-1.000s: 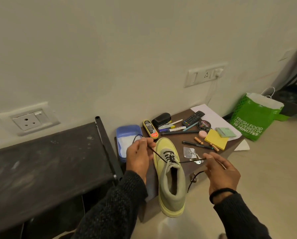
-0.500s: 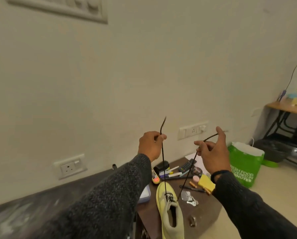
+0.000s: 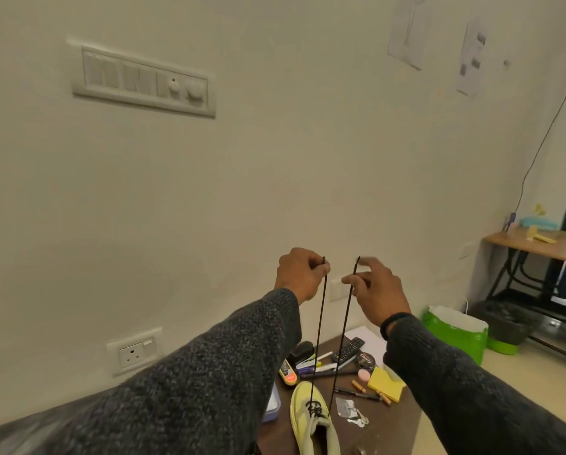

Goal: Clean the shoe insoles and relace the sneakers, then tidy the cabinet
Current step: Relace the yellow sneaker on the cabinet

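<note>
A yellow-green sneaker [image 3: 308, 418] lies on a low brown table [image 3: 393, 421] at the bottom of the view, toe toward the wall. A black shoelace [image 3: 318, 343] is threaded through its lowest eyelets, and both ends run straight up, pulled taut. My left hand [image 3: 299, 274] pinches the left end high above the shoe. My right hand [image 3: 373, 290] pinches the right end at the same height, a short way to the right. Both tips stick up just above my fingers.
Behind the shoe the table holds pens, a remote [image 3: 347, 349], a round tin [image 3: 364, 360], yellow sticky notes [image 3: 385, 384] and a blue box, mostly hidden by my left sleeve. A green bag [image 3: 452, 333] stands on the floor at right, beside a wooden desk [image 3: 538, 246].
Both hands have risen from beside the shoe to well above it, drawing the lace ends upward and closer together. My head has tilted up, so the shoe sits lower in view.
</note>
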Action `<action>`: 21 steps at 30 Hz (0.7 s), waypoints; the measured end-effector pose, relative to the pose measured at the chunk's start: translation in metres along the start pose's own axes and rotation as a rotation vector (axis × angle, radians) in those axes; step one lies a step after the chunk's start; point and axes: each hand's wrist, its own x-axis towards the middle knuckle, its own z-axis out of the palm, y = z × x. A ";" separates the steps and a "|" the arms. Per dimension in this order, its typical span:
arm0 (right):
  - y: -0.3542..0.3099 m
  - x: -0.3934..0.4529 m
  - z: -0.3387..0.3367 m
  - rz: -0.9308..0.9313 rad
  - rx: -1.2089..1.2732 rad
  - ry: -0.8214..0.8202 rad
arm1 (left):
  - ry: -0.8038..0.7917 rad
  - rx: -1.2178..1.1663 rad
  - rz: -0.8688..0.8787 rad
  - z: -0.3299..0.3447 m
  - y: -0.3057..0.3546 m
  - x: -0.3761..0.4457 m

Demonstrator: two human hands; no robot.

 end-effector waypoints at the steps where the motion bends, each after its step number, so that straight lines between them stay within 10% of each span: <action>1: -0.001 0.002 -0.001 0.001 -0.014 -0.009 | -0.002 0.002 0.014 -0.001 0.005 0.000; 10: -0.025 -0.008 0.003 0.123 0.300 -0.151 | -0.043 0.087 0.089 -0.007 0.024 -0.003; 17: -0.030 -0.012 0.005 0.259 0.550 -0.151 | 0.012 -0.294 -0.108 -0.007 -0.002 -0.028; 21: -0.030 -0.009 0.013 0.333 0.669 -0.153 | -0.161 -0.080 -0.219 0.026 -0.057 -0.052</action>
